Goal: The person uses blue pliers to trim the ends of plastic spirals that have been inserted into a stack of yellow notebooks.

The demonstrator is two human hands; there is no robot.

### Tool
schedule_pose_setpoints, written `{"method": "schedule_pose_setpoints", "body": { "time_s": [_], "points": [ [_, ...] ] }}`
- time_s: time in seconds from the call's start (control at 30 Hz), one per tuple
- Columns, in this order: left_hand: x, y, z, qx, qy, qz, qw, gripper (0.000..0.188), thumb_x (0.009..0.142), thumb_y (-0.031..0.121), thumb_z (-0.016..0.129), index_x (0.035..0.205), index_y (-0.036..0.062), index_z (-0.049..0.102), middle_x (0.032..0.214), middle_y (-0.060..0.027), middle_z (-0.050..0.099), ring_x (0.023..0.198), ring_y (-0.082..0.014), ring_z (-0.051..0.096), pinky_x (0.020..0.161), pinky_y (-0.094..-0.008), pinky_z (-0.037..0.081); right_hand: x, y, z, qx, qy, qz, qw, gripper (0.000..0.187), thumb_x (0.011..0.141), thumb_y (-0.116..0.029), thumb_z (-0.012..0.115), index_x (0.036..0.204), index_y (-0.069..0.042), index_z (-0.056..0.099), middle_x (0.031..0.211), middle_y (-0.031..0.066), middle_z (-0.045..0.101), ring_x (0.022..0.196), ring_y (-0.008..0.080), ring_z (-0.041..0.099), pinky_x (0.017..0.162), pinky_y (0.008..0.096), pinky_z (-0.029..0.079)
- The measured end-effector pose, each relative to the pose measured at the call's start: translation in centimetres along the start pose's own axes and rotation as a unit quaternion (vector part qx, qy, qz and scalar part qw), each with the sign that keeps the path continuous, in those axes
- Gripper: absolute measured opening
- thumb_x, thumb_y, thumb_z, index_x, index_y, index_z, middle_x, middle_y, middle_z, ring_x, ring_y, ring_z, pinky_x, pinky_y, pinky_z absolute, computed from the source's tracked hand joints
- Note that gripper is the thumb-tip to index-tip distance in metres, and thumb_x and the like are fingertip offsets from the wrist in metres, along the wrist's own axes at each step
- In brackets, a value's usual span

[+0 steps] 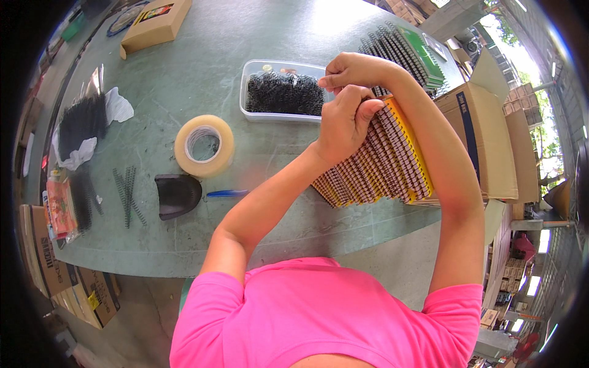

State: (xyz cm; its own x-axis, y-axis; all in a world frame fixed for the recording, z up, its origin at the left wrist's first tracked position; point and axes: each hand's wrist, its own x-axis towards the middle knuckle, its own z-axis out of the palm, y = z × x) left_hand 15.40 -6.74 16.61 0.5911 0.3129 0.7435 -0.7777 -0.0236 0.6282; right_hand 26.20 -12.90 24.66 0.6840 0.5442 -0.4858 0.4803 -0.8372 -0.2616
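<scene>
A stack of yellow spiral-bound notebooks (380,161) with dark coils lies on the table at the right. My left hand (345,121) is closed over the far end of the stack, its thumb lying by the top notebook's edge. Just beyond it my right hand (357,70) is closed with its fingertips pinched. What either hand holds is hidden or too small to make out. Beside them stands a clear plastic tub (253,116), and my right fingertips are at its right end. Many small black coil pieces (283,93) fill the tub.
On the green table (264,159) lie a tape roll (224,147), a black curved piece (177,196), a blue pen (227,193) and loose coils (127,195). Green notebooks (423,52) and an open carton (491,141) stand right; black coil bundles (83,122) lie left.
</scene>
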Motion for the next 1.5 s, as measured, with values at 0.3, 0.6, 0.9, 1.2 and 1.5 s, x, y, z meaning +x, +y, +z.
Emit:
{"method": "schedule_pose_setpoints", "body": {
  "time_s": [0.3,0.6,0.9,1.2,1.5],
  "points": [
    [1.0,0.1,-0.9,0.060,-0.041,0.030,0.997,0.031,0.091,0.023,0.053,0.071,0.0003,0.050,0.053,-0.0086,0.046,0.047,-0.0159,0.043,0.047,-0.0276,0.038,-0.1,-0.1,0.1,-0.008,0.007,-0.012,1.000,0.042,0.085,-0.039,0.055,0.083,0.002,0.064,0.071,0.0110,0.063,0.065,0.0196,0.057,0.063,0.0326,0.046],
    [2.7,1.0,-2.7,0.010,-0.181,-0.120,0.976,0.037,0.089,0.038,0.053,0.083,0.0022,0.058,0.055,-0.0041,0.049,0.052,-0.0095,0.049,0.050,-0.0261,0.041,-0.8,0.7,-0.6,-0.023,-0.003,-0.023,0.999,0.038,0.087,-0.036,0.054,0.082,0.001,0.063,0.068,0.0074,0.061,0.060,0.0135,0.053,0.059,0.0301,0.044],
    [4.0,2.5,-4.6,-0.373,-0.221,-0.536,0.724,0.035,0.091,0.033,0.052,0.070,0.0050,0.052,0.054,0.0004,0.045,0.038,-0.0058,0.035,0.033,-0.0194,0.026,-0.2,0.4,-0.2,0.022,-0.010,-0.007,1.000,0.035,0.087,-0.033,0.055,0.083,0.001,0.063,0.068,0.0056,0.061,0.060,0.0133,0.053,0.058,0.0299,0.045],
    [3.9,2.1,-6.0,-0.422,-0.120,-0.555,0.707,0.022,0.088,0.025,0.050,0.082,0.0050,0.054,0.061,-0.0018,0.050,0.038,-0.0075,0.035,0.034,-0.0212,0.027,-0.5,0.6,-0.6,0.062,-0.040,0.032,0.997,0.034,0.085,-0.035,0.051,0.082,-0.003,0.063,0.074,0.0051,0.063,0.067,0.0142,0.063,0.057,0.0270,0.051],
    [-0.5,1.0,-3.7,0.074,-0.175,-0.041,0.981,0.023,0.081,0.021,0.065,0.088,0.0004,0.057,0.070,-0.0102,0.057,0.062,-0.0203,0.057,0.057,-0.0301,0.044,-0.4,0.1,-0.5,0.059,-0.033,0.031,0.997,0.038,0.086,-0.040,0.053,0.080,-0.004,0.063,0.072,0.0057,0.063,0.065,0.0149,0.061,0.056,0.0277,0.050]
  ]
}}
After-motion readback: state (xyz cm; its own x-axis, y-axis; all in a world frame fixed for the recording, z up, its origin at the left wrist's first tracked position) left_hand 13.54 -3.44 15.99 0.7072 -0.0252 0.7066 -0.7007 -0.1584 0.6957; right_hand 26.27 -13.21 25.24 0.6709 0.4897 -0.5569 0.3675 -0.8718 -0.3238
